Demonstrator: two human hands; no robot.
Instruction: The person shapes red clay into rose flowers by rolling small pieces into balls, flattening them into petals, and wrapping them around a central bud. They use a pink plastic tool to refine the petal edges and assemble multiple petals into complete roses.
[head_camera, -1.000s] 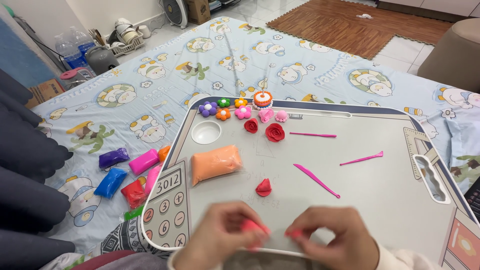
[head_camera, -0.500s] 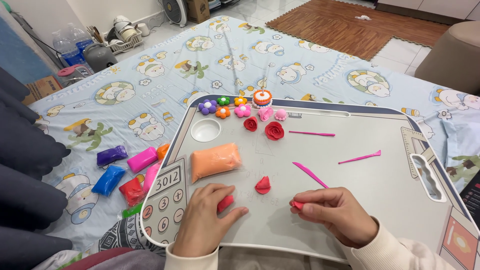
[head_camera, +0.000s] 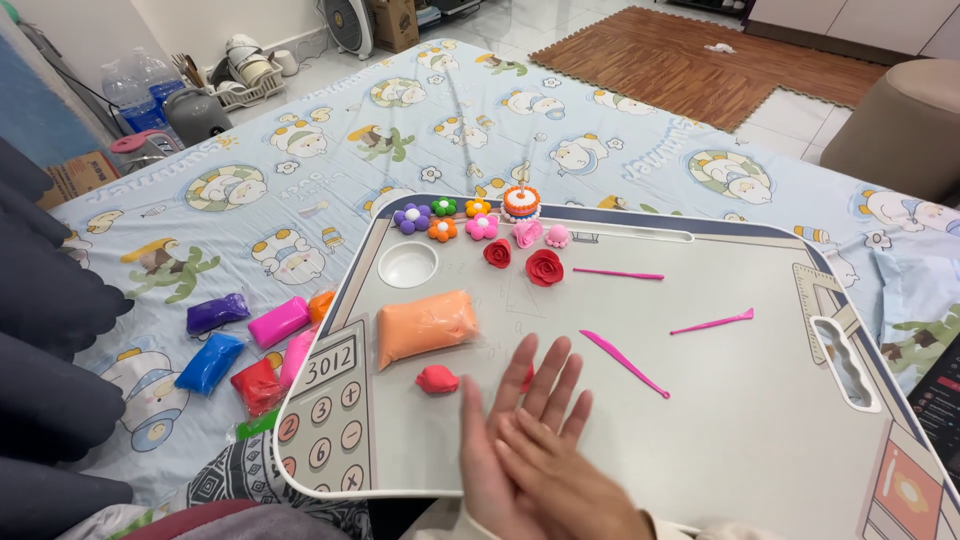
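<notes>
My two hands lie flat together over the near edge of a white lap tray (head_camera: 740, 420). My left hand (head_camera: 515, 400) is underneath with its fingers straight and spread. My right hand (head_camera: 575, 490) rests palm down across it. Whatever sits between the palms is hidden. A small red clay lump (head_camera: 437, 379) lies on the tray just left of my fingers. Another red bit (head_camera: 527, 378) peeks out behind my fingertips. An orange clay block (head_camera: 427, 325) lies beyond them.
Two red clay roses (head_camera: 545, 267), pink pieces, several clay flowers (head_camera: 445, 220) and a tiny cake (head_camera: 521, 202) line the tray's far edge. Three pink sculpting tools (head_camera: 625, 363) lie mid-tray. Wrapped clay packs (head_camera: 245, 345) sit on the cartoon-print blanket at left. A brown stool (head_camera: 900, 125) stands far right.
Each hand pinched a red clay bit, held apart. Now the hands have come together, palm over palm. A red lump lies on the tray where my left hand was.
</notes>
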